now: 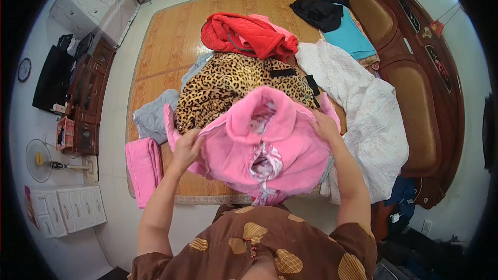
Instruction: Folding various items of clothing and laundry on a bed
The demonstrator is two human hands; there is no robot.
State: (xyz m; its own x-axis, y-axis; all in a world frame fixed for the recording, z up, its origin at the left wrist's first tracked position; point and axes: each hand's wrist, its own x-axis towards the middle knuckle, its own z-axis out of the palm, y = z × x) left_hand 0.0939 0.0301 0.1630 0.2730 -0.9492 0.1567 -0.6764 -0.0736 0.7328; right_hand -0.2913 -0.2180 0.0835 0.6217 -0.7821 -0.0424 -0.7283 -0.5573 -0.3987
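Note:
A pink fleece jacket (221, 144) with a wide collar hangs spread between my hands over the near edge of the bed. My left hand (187, 148) grips its left shoulder area, and my right hand (325, 125) grips the opposite shoulder. Patterned lining shows inside the neck and at an opening in the front. Just beyond the jacket lies a leopard-print garment (233, 74) with black trim. A folded pink cloth (144, 171) rests at the bed's near left corner, beside a grey quilted garment (155, 112).
A red quilted garment (241, 35) lies farther back on the bamboo bed mat (167, 42). To the right are a white quilt (362, 112), a turquoise cloth (348, 39) and black clothing (319, 13), near the wooden headboard (422, 62). A standing fan (39, 160) is at left.

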